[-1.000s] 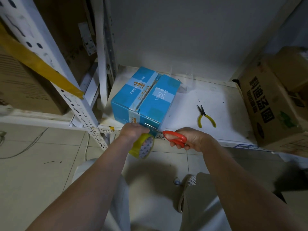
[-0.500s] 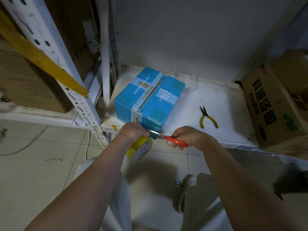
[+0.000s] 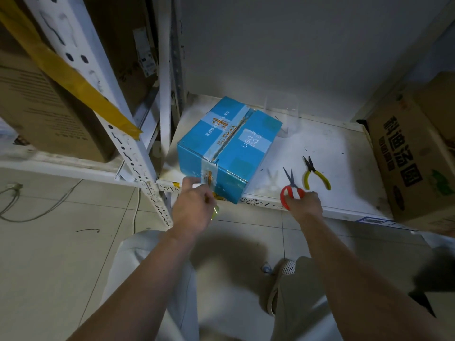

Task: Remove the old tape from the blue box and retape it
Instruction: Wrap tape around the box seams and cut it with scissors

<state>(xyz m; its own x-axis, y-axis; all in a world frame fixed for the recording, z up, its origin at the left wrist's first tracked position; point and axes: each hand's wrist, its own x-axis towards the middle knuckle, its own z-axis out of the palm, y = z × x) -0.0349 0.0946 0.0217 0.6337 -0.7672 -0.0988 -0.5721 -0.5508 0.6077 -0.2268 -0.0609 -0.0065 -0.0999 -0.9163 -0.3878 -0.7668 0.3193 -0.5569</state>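
While the blue box (image 3: 227, 148) sits on the white shelf (image 3: 320, 148), the left hand (image 3: 193, 209) holds a yellowish tape roll (image 3: 214, 209) at its front corner; the right hand (image 3: 304, 203) grips red-handled scissors (image 3: 290, 187) beside yellow pliers (image 3: 316, 174).

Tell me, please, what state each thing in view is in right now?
Blue cardboard box: closed, taped along its seam.
Red-handled scissors: blades closed, on the white shelf, held by the right hand.
Yellow-handled pliers: lying free.
Left hand: holding the yellow tape roll.

Yellow-handled pliers (image 3: 316, 174) lie on the white shelf (image 3: 344, 168) near a brown carton (image 3: 413, 158).
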